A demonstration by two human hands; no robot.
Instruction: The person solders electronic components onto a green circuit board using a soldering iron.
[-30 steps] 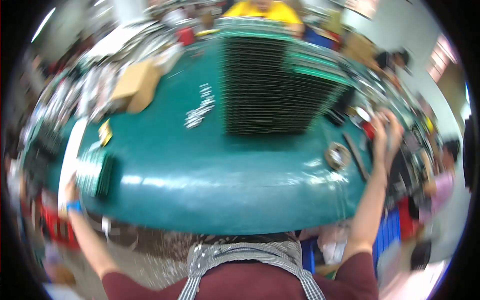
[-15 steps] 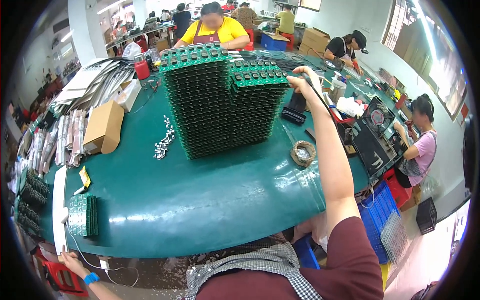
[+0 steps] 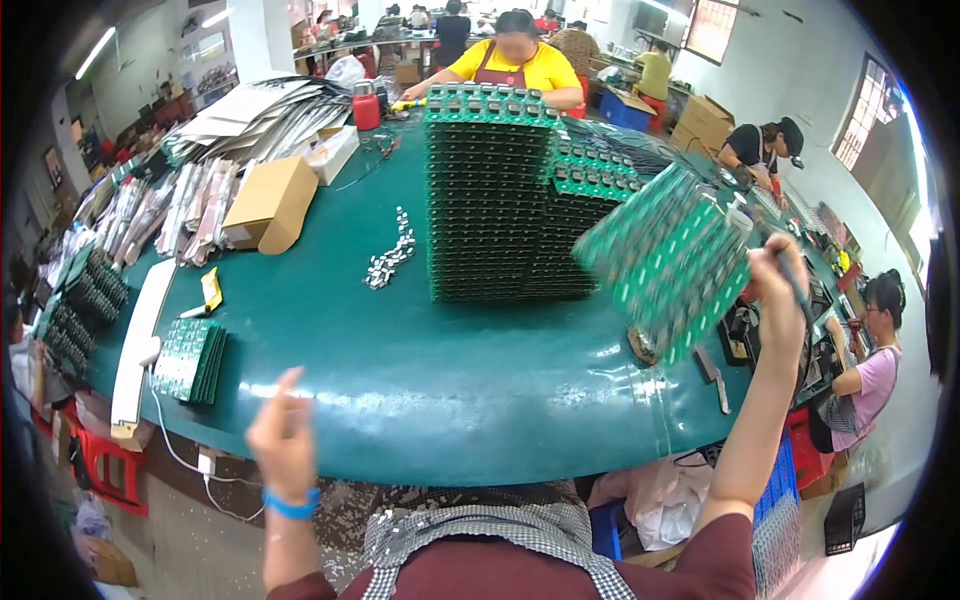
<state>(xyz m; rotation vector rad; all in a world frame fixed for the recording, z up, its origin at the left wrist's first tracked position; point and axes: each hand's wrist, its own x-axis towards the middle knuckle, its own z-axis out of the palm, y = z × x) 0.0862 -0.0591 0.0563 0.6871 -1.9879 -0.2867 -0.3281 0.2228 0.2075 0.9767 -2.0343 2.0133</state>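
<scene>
My right hand [image 3: 776, 285] grips a green circuit board panel [image 3: 668, 262] by its right edge. The panel is tilted in the air in front of the lower stack and is blurred by motion. Behind it rise a tall stack of circuit boards [image 3: 485, 210] and a shorter stack [image 3: 585, 225], side by side and touching; the panel hides part of the shorter one. Above the table's near edge hovers my left hand [image 3: 283, 435], somewhat blurred, fingers pointing upward and nothing visible in them. A small stack of circuit boards [image 3: 192, 360] stands on the table to its left.
Small white parts [image 3: 390, 255] lie scattered left of the tall stack. A long white strip [image 3: 143, 340] and an open cardboard box [image 3: 270, 205] are on the left. A round brown container [image 3: 641, 346] sits under the panel. Co-workers sit at the far and right sides.
My right hand has lifted a circuit board panel off the shorter stack and brought it right and nearer. My left hand has left the white strip's end and moved right, over the table.
</scene>
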